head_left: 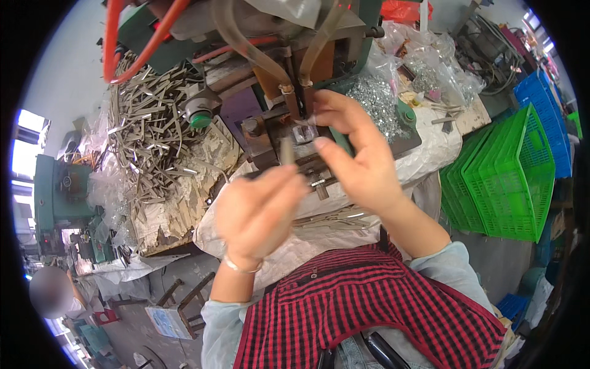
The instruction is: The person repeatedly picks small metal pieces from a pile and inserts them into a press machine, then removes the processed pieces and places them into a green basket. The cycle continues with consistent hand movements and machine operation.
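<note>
A thin grey strip (287,151) sticks up from the blurry left hand (261,212), pinched in its fingers, by the machine (263,146). The right hand (362,160) is open, thumb and fingers apart, near a small shiny block (303,134). A messy pile of strips (153,117) lies left; green baskets (507,178) stand right.

Both hands (258,212) (372,163) forward; left blurry
</note>
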A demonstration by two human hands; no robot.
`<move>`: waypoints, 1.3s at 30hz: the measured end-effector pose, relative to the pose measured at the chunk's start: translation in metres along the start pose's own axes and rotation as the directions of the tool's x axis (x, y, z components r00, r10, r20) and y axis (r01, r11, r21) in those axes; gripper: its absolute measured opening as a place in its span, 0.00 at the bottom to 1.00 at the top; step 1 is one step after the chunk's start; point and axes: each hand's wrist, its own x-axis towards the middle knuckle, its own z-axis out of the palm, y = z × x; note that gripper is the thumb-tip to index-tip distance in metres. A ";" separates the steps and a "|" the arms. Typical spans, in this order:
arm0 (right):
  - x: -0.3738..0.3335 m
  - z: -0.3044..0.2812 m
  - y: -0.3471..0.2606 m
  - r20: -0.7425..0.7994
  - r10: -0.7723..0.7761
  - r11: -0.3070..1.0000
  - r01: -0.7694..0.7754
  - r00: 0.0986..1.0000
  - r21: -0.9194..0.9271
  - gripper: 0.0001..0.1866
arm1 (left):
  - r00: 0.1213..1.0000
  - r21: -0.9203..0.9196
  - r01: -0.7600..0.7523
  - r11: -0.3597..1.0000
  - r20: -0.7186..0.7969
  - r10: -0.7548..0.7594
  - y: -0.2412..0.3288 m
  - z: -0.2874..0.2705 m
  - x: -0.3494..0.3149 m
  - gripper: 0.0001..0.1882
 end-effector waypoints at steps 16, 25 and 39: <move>-0.010 -0.096 0.123 -0.148 -0.248 0.550 0.013 0.957 -0.835 0.06 | 0.996 -0.083 0.009 0.997 -0.091 -0.016 0.003 0.041 -0.016 0.12; -0.012 -0.103 0.143 -0.407 -0.166 0.803 -0.116 0.898 -0.585 0.08 | 0.621 0.001 0.766 0.643 -0.260 -0.739 -0.069 0.046 -0.085 0.32; -0.004 -0.097 0.116 -0.256 -0.143 0.702 -0.084 0.956 -0.707 0.06 | 0.564 0.267 0.646 0.715 0.464 -0.683 -0.175 -0.033 -0.070 0.16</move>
